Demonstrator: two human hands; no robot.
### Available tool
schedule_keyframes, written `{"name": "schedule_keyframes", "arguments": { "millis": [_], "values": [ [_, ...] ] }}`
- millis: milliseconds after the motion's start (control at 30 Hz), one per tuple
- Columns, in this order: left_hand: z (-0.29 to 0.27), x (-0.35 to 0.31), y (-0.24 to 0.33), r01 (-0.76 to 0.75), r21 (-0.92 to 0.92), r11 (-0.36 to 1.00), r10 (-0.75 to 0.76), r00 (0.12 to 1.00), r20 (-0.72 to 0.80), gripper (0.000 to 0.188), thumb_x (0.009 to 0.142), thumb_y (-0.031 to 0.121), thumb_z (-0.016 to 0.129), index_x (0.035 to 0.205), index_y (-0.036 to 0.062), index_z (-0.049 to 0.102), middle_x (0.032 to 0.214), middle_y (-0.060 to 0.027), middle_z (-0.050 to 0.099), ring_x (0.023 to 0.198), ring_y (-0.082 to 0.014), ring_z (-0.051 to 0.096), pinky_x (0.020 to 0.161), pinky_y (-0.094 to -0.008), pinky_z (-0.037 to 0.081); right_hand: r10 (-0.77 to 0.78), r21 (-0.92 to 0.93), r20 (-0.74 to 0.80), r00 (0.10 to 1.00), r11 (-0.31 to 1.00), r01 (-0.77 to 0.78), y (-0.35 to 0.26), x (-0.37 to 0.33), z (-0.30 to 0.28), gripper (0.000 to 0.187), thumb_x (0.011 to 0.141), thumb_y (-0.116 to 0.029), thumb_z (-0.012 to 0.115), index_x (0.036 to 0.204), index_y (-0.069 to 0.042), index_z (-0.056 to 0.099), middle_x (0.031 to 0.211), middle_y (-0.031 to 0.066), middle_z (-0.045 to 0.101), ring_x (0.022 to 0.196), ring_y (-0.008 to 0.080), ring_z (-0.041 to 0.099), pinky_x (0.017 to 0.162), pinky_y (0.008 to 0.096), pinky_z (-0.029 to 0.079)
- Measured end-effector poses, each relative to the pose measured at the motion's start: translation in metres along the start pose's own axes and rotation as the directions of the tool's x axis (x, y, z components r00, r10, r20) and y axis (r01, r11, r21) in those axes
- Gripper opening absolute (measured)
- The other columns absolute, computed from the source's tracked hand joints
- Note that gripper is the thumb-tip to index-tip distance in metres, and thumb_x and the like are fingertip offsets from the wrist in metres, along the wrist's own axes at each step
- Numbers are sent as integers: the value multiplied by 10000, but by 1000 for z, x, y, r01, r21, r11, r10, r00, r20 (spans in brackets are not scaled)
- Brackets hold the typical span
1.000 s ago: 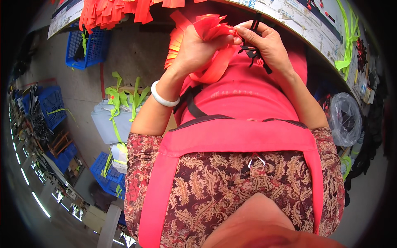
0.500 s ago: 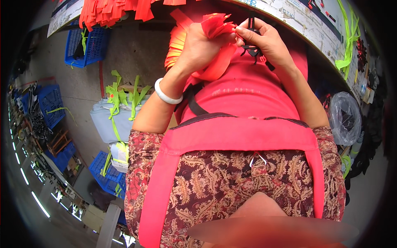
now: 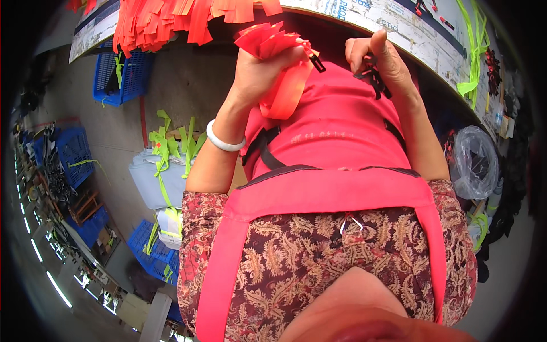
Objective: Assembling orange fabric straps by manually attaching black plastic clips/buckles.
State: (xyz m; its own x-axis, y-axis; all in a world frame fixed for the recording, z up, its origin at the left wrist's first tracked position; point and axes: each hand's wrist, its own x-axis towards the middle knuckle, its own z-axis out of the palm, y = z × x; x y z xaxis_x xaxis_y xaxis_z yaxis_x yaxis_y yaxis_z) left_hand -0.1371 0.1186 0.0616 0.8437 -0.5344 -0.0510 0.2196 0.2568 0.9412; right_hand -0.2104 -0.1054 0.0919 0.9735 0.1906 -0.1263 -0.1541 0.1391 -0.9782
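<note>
My left hand is closed around a bundle of orange-red fabric strips. The cut ends fan out above the fist, and a longer loop hangs below it. One small black plastic clip sticks out at the end of a strip beside my left fingers. Apart from it, to the right, my right hand is curled round several black plastic pieces, which look like small buckles or clips; their exact shape is partly hidden by the fingers. My right thumb points upward.
More orange-red strips hang over the table edge at the upper left. On the table ahead lie yellow-green ribbons. Blue plastic crates stand on the floor at left, near tied grey-blue bundles. A clear plastic bag hangs at right.
My hands have drawn apart: the left moved left with the strips, the right moved right with the black pieces. One black clip now shows at a strip's end beside my left hand.
</note>
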Motion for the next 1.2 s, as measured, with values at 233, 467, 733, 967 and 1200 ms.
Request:
{"name": "schedule_keyframes", "arguments": {
  "millis": [233,467,733,967,1200],
  "values": [
    [2,11,11,-94,65,993,89,993,73,179,802,-26,697,977,-27,659,902,-70,682,800,-128,646,708,-263,537,304,157,-107,947,945,-286,25,11,6,287,838,-356,712,945,-94,663,758,-67,559,677,-4,491,603,154,391],
    [13,15,25,-133,196,972,119,989,83,135,802,-14,696,934,-17,669,818,-54,684,640,-106,604,576,-236,482,65,117,-292,954,993,-32,10,26,5,195,885,-210,666,989,-46,687,793,-17,616,658,14,507,572,165,409],
    [5,10,28,227,-14,974,-225,971,76,140,837,83,692,928,-19,667,760,-68,662,651,-132,619,584,-248,494,-64,-136,-178,982,990,40,-9,10,30,186,888,-163,657,955,10,671,807,-7,630,716,23,552,619,167,458],
    [2,12,26,277,-14,961,-274,957,93,169,830,114,705,931,-17,671,748,-61,657,650,-132,620,581,-250,494,20,-176,-194,981,983,-55,-9,9,28,205,867,-189,685,936,4,683,761,-26,623,632,-10,517,525,143,412],
    [-1,9,26,251,42,967,-254,961,111,163,820,120,718,903,-13,676,748,-55,655,646,-126,616,566,-246,488,60,-174,-173,983,981,-90,-12,7,32,200,854,-190,701,917,-1,681,745,-21,625,611,-11,517,504,146,409]
  ]
}}
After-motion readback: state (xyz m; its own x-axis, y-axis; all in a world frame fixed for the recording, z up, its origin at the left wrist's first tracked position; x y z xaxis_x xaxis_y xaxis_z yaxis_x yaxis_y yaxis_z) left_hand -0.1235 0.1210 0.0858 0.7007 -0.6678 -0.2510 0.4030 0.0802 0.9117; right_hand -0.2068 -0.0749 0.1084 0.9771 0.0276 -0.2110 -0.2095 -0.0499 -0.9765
